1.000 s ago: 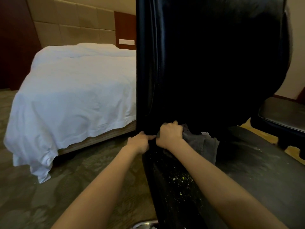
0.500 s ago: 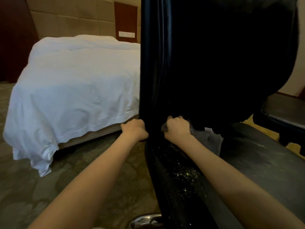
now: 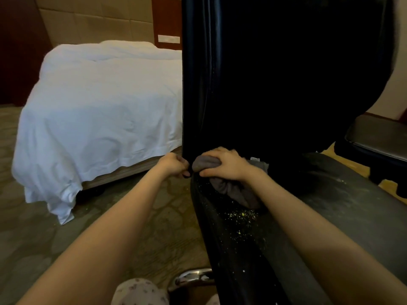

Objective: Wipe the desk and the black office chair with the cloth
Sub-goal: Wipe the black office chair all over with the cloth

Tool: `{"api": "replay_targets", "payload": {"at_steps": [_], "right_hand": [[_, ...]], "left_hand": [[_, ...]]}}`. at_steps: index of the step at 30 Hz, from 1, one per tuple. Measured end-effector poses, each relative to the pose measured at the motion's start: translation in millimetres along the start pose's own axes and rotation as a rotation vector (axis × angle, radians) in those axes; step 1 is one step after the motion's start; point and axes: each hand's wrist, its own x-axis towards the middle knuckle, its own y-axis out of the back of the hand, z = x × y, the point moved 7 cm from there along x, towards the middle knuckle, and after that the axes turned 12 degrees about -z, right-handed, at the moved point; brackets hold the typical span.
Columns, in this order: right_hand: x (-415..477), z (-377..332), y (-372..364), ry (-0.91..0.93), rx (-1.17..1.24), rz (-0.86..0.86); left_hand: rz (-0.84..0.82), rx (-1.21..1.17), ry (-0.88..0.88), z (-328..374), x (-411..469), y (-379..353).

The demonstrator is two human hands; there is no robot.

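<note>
The black office chair (image 3: 286, 73) fills the right half of the view, its tall backrest upright and its dusty seat (image 3: 330, 216) stretching toward me. Yellowish crumbs speckle the seat's left side. My right hand (image 3: 224, 165) grips a bunched grey cloth (image 3: 233, 190) at the crease where seat meets backrest, by the chair's left edge. My left hand (image 3: 174, 165) is curled round the backrest's lower left edge, just left of the cloth. The desk is out of sight.
A bed with a white duvet (image 3: 99, 111) stands to the left on patterned carpet (image 3: 33, 227). A second dark seat or armrest (image 3: 378, 137) sits at the right. A chrome chair-base leg (image 3: 193, 276) shows at the bottom, near my patterned trouser knee (image 3: 138, 291).
My right hand has shifted left along the seat crease toward the chair's left edge, bunching the cloth under it. My left hand stayed gripping the backrest edge.
</note>
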Motion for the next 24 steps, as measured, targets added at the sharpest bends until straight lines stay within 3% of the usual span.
{"api": "replay_targets", "payload": {"at_steps": [2, 5, 10, 13, 17, 21, 24], "right_hand": [[1, 1, -8, 0.017, 0.105, 0.018], [-4, -13, -13, 0.055, 0.06, 0.13], [-15, -24, -6, 0.181, 0.121, 0.08], [-15, -17, 3, 0.094, 0.195, 0.226], [-18, -29, -14, 0.168, 0.118, 0.064], [-41, -28, -5, 0.266, 0.044, -0.131], [-37, -25, 6, 0.244, 0.018, -0.074]], "left_hand": [[0.036, -0.009, -0.024, 1, -8, 4], [0.058, 0.127, -0.03, 7, -18, -2], [0.072, 0.153, 0.009, 5, -28, -6], [0.114, 0.126, 0.011, 4, -30, -1], [0.07, 0.268, 0.083, -5, -30, -4], [0.07, 0.264, -0.013, 5, -30, -12], [0.088, 0.354, -0.092, 26, -30, -21]]}}
